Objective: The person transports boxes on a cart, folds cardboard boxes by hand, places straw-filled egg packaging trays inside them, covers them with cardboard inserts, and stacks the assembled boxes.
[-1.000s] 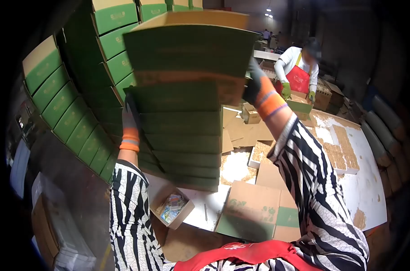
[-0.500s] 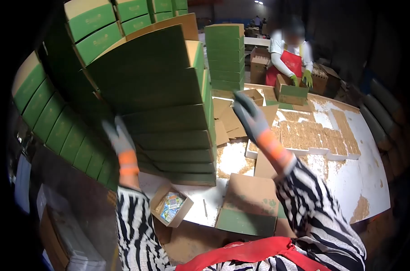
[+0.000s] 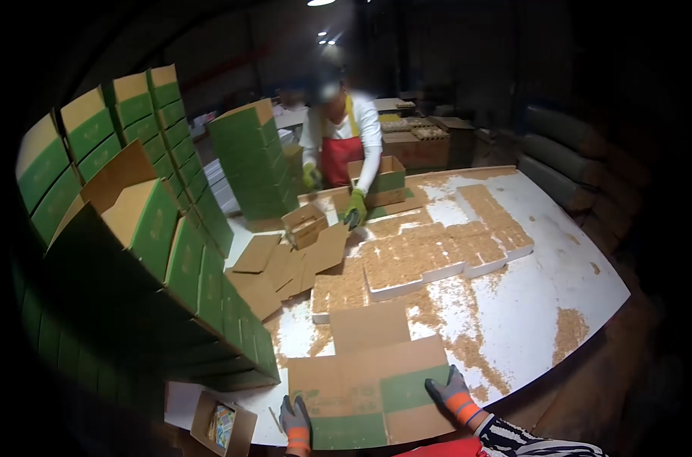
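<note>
A flattened cardboard box [image 3: 344, 378], brown with green panels, lies at the near edge of the table in front of me. My left hand [image 3: 296, 417], in a grey glove with an orange cuff, is closed on its left edge. At the right edge, my right hand [image 3: 454, 394] grips the same box, gloved alike, with the thumb over its face. The undersides of both hands are hidden. A brown flap [image 3: 370, 327] extends beyond the box's far side.
Stacked green boxes [image 3: 209, 286] rise at the left. A small open box of packets [image 3: 222, 426] sits near the front left. White trays [image 3: 395, 292] topped with brown crumbly material stand mid-table. Across the table [image 3: 589, 286], a co-worker [image 3: 346, 145] in green gloves handles a box.
Both hands have come down from beside the tall green stack to the flattened box and taken hold of it. My view has swung right. The co-worker's hand has reached toward the cardboard pieces.
</note>
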The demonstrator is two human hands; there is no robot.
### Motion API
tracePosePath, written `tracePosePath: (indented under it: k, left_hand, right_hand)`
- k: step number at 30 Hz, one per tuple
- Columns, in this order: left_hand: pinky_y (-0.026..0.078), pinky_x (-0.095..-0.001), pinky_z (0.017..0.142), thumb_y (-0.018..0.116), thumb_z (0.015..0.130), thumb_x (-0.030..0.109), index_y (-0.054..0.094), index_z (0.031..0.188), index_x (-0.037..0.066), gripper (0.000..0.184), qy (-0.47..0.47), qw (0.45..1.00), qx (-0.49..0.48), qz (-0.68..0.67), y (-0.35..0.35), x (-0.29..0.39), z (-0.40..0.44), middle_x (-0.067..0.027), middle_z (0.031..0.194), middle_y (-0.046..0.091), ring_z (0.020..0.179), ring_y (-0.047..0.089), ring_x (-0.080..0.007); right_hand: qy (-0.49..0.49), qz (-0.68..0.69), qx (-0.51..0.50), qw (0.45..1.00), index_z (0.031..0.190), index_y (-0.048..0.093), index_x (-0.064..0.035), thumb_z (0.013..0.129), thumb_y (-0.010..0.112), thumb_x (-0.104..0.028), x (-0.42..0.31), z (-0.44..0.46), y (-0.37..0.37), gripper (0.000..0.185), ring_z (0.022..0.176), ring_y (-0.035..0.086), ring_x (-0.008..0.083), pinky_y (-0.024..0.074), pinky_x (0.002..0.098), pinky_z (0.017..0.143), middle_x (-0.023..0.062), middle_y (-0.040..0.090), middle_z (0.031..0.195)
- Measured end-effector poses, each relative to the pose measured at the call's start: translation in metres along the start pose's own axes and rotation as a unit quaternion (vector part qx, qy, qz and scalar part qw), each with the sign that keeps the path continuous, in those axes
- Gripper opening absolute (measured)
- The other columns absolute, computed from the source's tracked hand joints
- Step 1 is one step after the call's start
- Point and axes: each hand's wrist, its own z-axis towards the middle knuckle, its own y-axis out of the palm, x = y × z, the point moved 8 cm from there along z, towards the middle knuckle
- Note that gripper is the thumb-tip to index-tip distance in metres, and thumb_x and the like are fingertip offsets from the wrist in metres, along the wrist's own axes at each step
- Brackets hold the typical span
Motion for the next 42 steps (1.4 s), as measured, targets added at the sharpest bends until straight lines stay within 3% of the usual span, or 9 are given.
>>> tracePosePath:
  k: [5, 8, 13, 17, 21, 28, 35, 37, 42]
  left_hand:
    - [0.041, -0.0326, 0.097, 0.051, 0.097, 0.012, 0.048, 0.126, -0.004, 0.033, 0.039, 0.957, 0.144, -0.248, -0.043, -0.007, 0.01, -0.0148, 0.126, 0.052, 0.112, 0.05, -0.0209]
    - [0.031, -0.0381, 0.108, 0.048, 0.096, 0.012, 0.036, 0.138, -0.004, 0.047, 0.316, 0.881, 0.333, 0.118, -0.111, 0.211, -0.071, -0.0184, 0.143, 0.038, 0.127, 0.04, -0.0285]
    - [0.034, -0.0475, 0.105, 0.063, 0.082, 0.018, 0.055, 0.129, 0.005, 0.049, 0.383, 0.86, -0.142, 0.305, -0.071, 0.354, -0.132, -0.0161, 0.122, 0.06, 0.116, 0.055, -0.0312]
    - [0.048, -0.0355, 0.087, 0.058, 0.086, 0.009, 0.064, 0.119, 0.006, 0.034, 0.205, 0.926, -0.27, 0.168, -0.075, 0.359, -0.121, -0.0128, 0.103, 0.069, 0.095, 0.066, -0.0231]
    - [0.047, -0.0263, 0.087, 0.06, 0.092, 0.013, 0.064, 0.119, 0.003, 0.029, 0.046, 0.861, -0.488, 0.138, -0.064, 0.339, -0.092, -0.0052, 0.107, 0.07, 0.097, 0.063, -0.0123]
    - [0.045, -0.0252, 0.084, 0.063, 0.092, 0.03, 0.061, 0.123, 0.001, 0.042, -0.001, 0.778, -0.598, 0.193, -0.056, 0.318, -0.063, 0.0011, 0.105, 0.067, 0.091, 0.054, -0.007]
    - [0.05, -0.0364, 0.077, 0.062, 0.088, 0.015, 0.047, 0.113, -0.001, 0.033, 0.35, 0.92, -0.153, 0.086, -0.104, 0.363, -0.02, -0.02, 0.097, 0.062, 0.081, 0.061, -0.0284]
    - [0.051, -0.0342, 0.071, 0.067, 0.082, 0.011, 0.044, 0.112, 0.001, 0.039, 0.078, 0.96, -0.24, -0.119, -0.12, 0.343, -0.011, -0.0146, 0.092, 0.058, 0.076, 0.059, -0.0216]
    - [0.052, -0.0328, 0.061, 0.069, 0.082, 0.016, 0.046, 0.106, 0.001, 0.037, 0.188, 0.964, -0.167, 0.085, -0.116, 0.337, -0.04, -0.0109, 0.08, 0.058, 0.077, 0.06, -0.0152]
  right_hand:
    - [-0.094, 0.424, -0.012, 0.901, 0.114, 0.058, -0.0002, 0.085, 0.071, -0.019, -0.07, 0.001, -0.084, 0.037, 0.093, 0.06, 0.0153, 0.0496, 0.0284, 0.081, 0.0087, 0.065, 0.103]
    - [-0.177, 0.448, -0.168, 0.86, 0.117, 0.057, 0.0007, 0.089, 0.066, -0.008, -0.12, 0.009, -0.121, 0.031, 0.097, 0.059, 0.0126, 0.0483, 0.0271, 0.085, 0.0058, 0.065, 0.107]
    - [-0.227, 0.278, -0.246, 0.901, 0.127, 0.053, -0.0005, 0.088, 0.064, -0.01, -0.089, 0.049, -0.114, 0.041, 0.106, 0.059, 0.0151, 0.047, 0.0297, 0.094, 0.0088, 0.064, 0.115]
    - [-0.448, 0.083, 0.196, 0.869, 0.141, 0.036, -0.0022, 0.074, 0.069, -0.008, -0.177, -0.039, -0.228, 0.075, 0.118, 0.048, 0.0386, 0.0405, 0.0439, 0.101, 0.0215, 0.046, 0.134]
    - [-0.553, -0.091, 0.074, 0.825, 0.145, 0.033, -0.0099, 0.083, 0.061, -0.045, -0.263, -0.103, -0.169, 0.076, 0.135, 0.031, 0.0398, 0.0181, 0.0532, 0.113, 0.0168, 0.034, 0.148]
    - [-0.648, -0.177, -0.002, 0.741, 0.139, 0.043, -0.0171, 0.087, 0.06, -0.04, -0.24, -0.125, -0.155, 0.059, 0.131, 0.037, 0.0379, 0.0272, 0.0548, 0.108, 0.0122, 0.04, 0.143]
    - [-0.571, -0.113, 0.02, 0.813, 0.097, 0.066, -0.0127, 0.076, 0.074, -0.042, -0.237, -0.145, -0.173, 0.037, 0.132, 0.036, 0.0415, 0.0327, 0.0514, 0.107, 0.0126, 0.042, 0.143]
    - [-0.549, 0.036, -0.012, 0.835, 0.084, 0.065, -0.0103, 0.075, 0.078, -0.036, -0.225, -0.134, -0.189, 0.03, 0.129, 0.039, 0.0436, 0.0367, 0.0487, 0.105, 0.0144, 0.045, 0.141]
    - [-0.545, 0.014, -0.102, 0.832, 0.078, 0.061, -0.0085, 0.069, 0.083, -0.035, -0.234, -0.143, -0.18, 0.035, 0.122, 0.048, 0.0416, 0.0402, 0.0481, 0.1, 0.0147, 0.057, 0.128]
